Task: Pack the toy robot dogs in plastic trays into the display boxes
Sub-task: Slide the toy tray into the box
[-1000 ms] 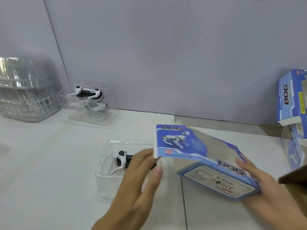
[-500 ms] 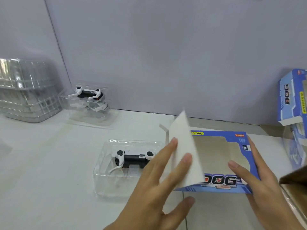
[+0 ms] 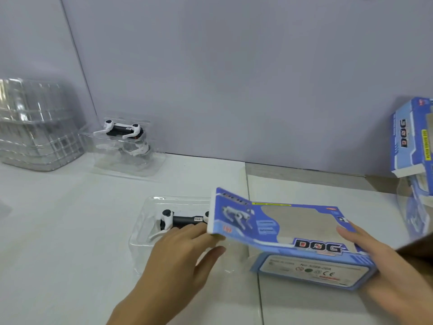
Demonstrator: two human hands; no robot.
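Note:
A blue display box point(image 3: 290, 233) with a clear window and "DOG" lettering is tilted above the white table. My left hand point(image 3: 182, 256) pinches its left end flap. My right hand point(image 3: 379, 261) holds the box's right end, fingers along the front. Just left of the box lies a clear plastic tray point(image 3: 145, 233) with a black and white toy robot dog point(image 3: 180, 220) in it, partly hidden by the box and my left hand. A second dog point(image 3: 124, 131) in a clear tray point(image 3: 131, 158) stands at the back against the wall.
A stack of clear empty trays point(image 3: 35, 127) sits at the far left. A packed blue display box point(image 3: 412, 141) stands at the right edge against the wall. The grey wall point(image 3: 234, 78) bounds the table at the back. A seam point(image 3: 253, 231) runs through the tabletop.
The box has turned: its white inner flap, raised half a second ago, now lies folded down at the left end. My left hand moved from the flap's face to its edge.

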